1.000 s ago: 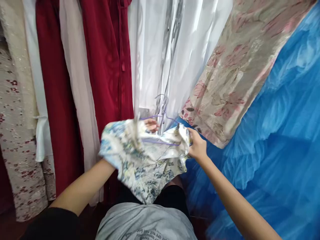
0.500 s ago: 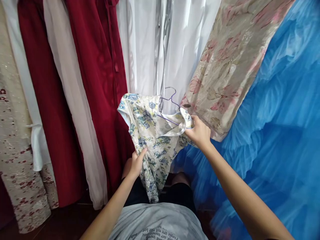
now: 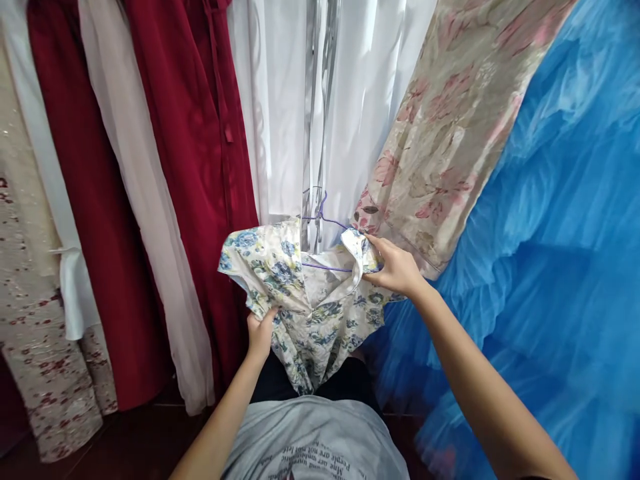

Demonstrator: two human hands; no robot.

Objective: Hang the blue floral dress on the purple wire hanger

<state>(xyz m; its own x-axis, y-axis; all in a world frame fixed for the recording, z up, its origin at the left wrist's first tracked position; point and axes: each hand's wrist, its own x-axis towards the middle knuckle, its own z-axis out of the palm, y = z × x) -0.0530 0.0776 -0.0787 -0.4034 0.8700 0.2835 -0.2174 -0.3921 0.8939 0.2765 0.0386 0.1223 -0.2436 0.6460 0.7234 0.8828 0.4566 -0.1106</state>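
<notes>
A white blouse with blue flowers [image 3: 300,293] hangs on a thin purple wire hanger [image 3: 320,220] in front of me. My left hand [image 3: 261,331] is closed on the blouse's lower left side, below the sleeve. My right hand [image 3: 395,267] pinches the right shoulder and collar edge of the blouse. The hanger's hook rises between my hands, just before the white garments behind it.
Hanging clothes fill the view: dark red dresses [image 3: 200,133], a pale pink one [image 3: 135,180], white garments [image 3: 280,100], a beige floral fabric [image 3: 450,127], and blue tulle [image 3: 560,253] on the right. A speckled cream garment [image 3: 35,347] hangs at far left.
The blouse went from bunched up to spread open on the hanger. My left hand dropped from the top of the blouse to its lower left side; my right hand kept its hold.
</notes>
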